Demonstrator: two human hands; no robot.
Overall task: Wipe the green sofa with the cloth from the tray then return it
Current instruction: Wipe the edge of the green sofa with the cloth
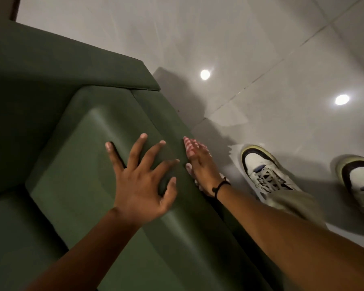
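The green sofa (pixel 76 143) fills the left and middle of the view, seen from above. My left hand (pixel 141 179) rests flat on top of the seat cushion with its fingers spread wide and nothing in it. My right hand (pixel 200 166) presses a pink-and-white striped cloth (pixel 189 144) against the sofa's front side, just over the cushion's edge. Only a small part of the cloth shows past the fingertips and under the palm. A dark cord circles the right wrist. The tray is out of view.
Glossy pale floor tiles (pixel 261 59) lie to the right of the sofa, with two lamp reflections. My two white sneakers (pixel 265 171) stand on the floor close to the sofa's front. The sofa's armrest (pixel 72 66) runs across the upper left.
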